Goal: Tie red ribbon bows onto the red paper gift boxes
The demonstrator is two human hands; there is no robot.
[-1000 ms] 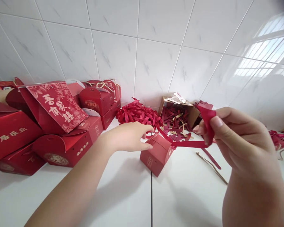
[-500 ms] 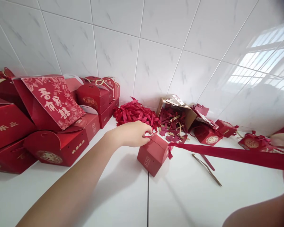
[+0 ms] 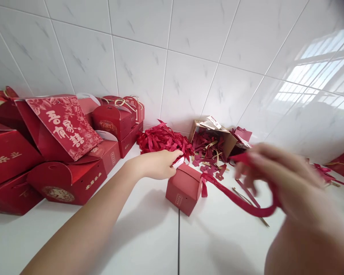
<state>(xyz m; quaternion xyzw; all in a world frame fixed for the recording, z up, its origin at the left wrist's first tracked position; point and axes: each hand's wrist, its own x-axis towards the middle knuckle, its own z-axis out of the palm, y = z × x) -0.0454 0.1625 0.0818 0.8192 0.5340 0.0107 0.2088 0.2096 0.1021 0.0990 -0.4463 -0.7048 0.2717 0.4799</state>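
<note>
A small red gift box (image 3: pixel 184 188) stands on the white tiled surface (image 3: pixel 137 236). My left hand (image 3: pixel 157 164) rests on the box's top at its far left edge, fingers curled and pinching there. A red ribbon (image 3: pixel 235 198) runs from the box's right side in a slack curve to my right hand (image 3: pixel 278 179). That hand is blurred by motion, with its fingers closed round the ribbon's end.
Larger red gift boxes (image 3: pixel 60 152) are stacked at the left against the tiled wall. A heap of red ribbons (image 3: pixel 163 139) and an open cardboard box (image 3: pixel 215 137) of ribbon pieces lie behind. A thin gold cord (image 3: pixel 243 194) lies right of the small box.
My right hand had pulled the ribbon taut far to the right; now it has swung back toward the box and the ribbon hangs slack. My left hand stays on the box.
</note>
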